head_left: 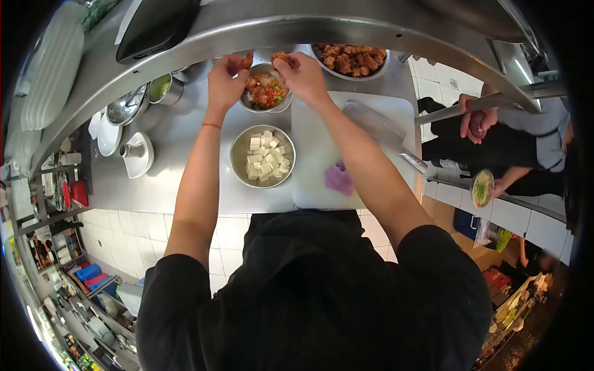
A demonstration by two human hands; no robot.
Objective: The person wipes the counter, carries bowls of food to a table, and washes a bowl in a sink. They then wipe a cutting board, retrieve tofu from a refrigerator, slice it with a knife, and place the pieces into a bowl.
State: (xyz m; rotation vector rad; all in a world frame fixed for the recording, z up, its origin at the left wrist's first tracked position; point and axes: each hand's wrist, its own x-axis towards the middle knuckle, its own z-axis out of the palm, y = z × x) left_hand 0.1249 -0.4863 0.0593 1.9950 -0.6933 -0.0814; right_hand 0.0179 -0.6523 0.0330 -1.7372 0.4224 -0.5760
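Note:
Over a metal bowl (266,106) at the back of the counter, both my hands are closed on food. My left hand (226,81) pinches a browned piece of fried chicken (248,59). Between the fingers of my right hand (301,75) is another fried chicken piece (279,57). Inside the bowl lie more browned pieces on chopped red, green and white bits. Nearer to me, a steel bowl (232,162) holds white tofu cubes (267,156). Behind my right hand, a larger bowl (354,78) is heaped with fried chicken (352,60).
Under my right forearm is a white cutting board (312,195) with a cleaver (374,125) and a purple cloth (339,179). A metal shelf (297,34) overhangs the counter. White dishes (141,157) and metal pots (164,90) stand left. A co-worker's hand (504,182) holds a bowl, right.

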